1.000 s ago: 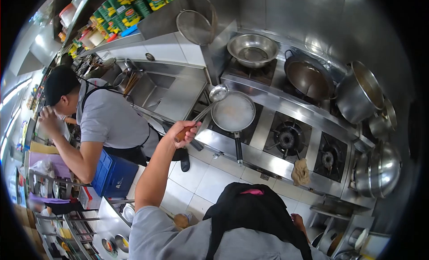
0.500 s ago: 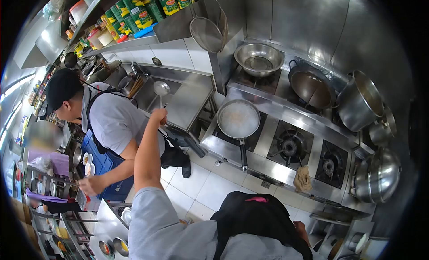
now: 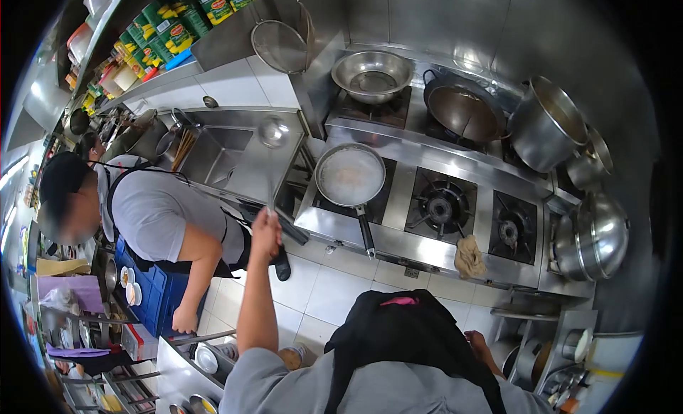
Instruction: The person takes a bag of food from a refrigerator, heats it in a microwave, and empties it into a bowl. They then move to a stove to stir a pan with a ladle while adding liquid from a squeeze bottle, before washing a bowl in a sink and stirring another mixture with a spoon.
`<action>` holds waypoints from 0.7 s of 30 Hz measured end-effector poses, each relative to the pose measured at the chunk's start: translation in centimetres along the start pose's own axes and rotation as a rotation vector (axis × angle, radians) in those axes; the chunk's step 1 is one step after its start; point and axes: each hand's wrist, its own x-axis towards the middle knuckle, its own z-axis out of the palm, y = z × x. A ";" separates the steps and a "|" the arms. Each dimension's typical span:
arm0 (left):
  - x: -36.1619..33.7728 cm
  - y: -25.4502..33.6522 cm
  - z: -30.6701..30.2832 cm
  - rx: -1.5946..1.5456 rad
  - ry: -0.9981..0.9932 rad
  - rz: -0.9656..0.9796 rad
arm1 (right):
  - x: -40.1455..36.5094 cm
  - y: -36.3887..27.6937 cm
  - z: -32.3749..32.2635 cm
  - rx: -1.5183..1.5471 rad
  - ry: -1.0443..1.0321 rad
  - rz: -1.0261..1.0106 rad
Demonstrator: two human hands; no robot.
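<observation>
My left hand is closed around the handle of a metal ladle, whose bowl points away from me over the steel counter beside the sink. To the right of the ladle, a frying pan with a black handle sits on a front burner, holding whitish, foamy liquid. My right hand is low at my side, partly hidden behind my black apron, close to a rack of pots. Its fingers do not show well enough to make out a grip.
A brown cloth hangs over the stove's front edge. Behind the burners stand a steel basin, a wok and a tall pot. On the left a co-worker leans beside a blue crate. A strainer hangs above.
My left hand has swung the ladle from over the sink rightward to the counter. The co-worker's arm has lowered, and my view has shifted a little.
</observation>
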 end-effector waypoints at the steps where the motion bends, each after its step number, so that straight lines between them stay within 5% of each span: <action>1: -1.6 -1.0 1.0 0.092 -0.050 -0.034 | 0.3 0.3 -0.2 -0.019 -0.015 0.039; 5: -3.7 -6.6 4.3 0.215 -0.120 -0.098 | 0.6 0.0 -1.0 -0.091 -0.061 0.052; 7: -3.5 -7.8 5.4 0.837 -0.050 0.406 | 1.3 -0.8 -1.3 0.027 -0.034 0.105; 11: -2.9 -7.5 7.4 1.031 -0.054 0.232 | 1.8 -4.2 -1.6 0.175 0.019 0.113; 15: -2.5 -9.8 8.7 0.884 -0.043 0.260 | 1.7 -6.2 -1.3 0.200 0.023 0.019; 18: -3.0 -10.1 9.6 0.687 -0.074 0.124 | 1.5 -5.4 -0.8 0.215 0.017 0.003; 20: -4.8 -7.8 10.4 0.316 -0.207 -0.221 | 1.3 -4.0 -0.3 0.190 0.050 0.096; 21: -5.5 -7.1 10.9 0.317 -0.209 -0.221 | 1.4 -2.9 -0.2 0.172 0.032 0.116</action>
